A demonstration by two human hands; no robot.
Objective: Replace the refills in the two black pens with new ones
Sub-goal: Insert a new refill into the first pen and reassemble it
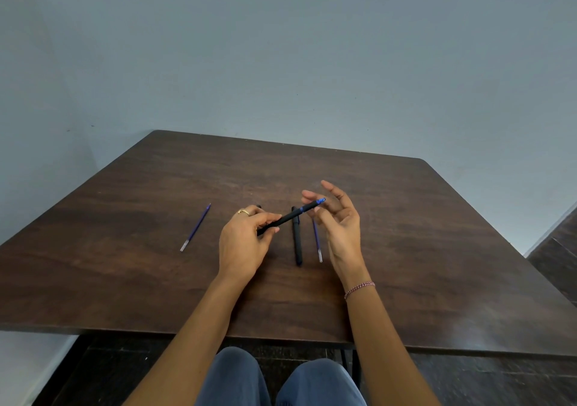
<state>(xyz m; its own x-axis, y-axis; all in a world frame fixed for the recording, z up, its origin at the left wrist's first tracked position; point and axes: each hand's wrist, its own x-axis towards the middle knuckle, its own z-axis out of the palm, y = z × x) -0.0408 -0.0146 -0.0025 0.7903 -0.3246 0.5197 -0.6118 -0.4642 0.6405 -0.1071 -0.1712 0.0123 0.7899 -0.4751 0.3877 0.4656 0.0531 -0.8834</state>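
My left hand grips the lower end of a black pen, held just above the table and slanting up to the right. Its blue tip end reaches the fingers of my right hand, which is open with fingers spread around that tip. A second black pen lies on the dark wooden table between my hands, pointing away from me. One blue refill lies just right of that pen, partly behind my right hand. Another blue refill lies alone to the left.
The table's far edge meets a pale blue-grey wall. Its near edge runs just above my knees in blue trousers. Dark floor shows at the right.
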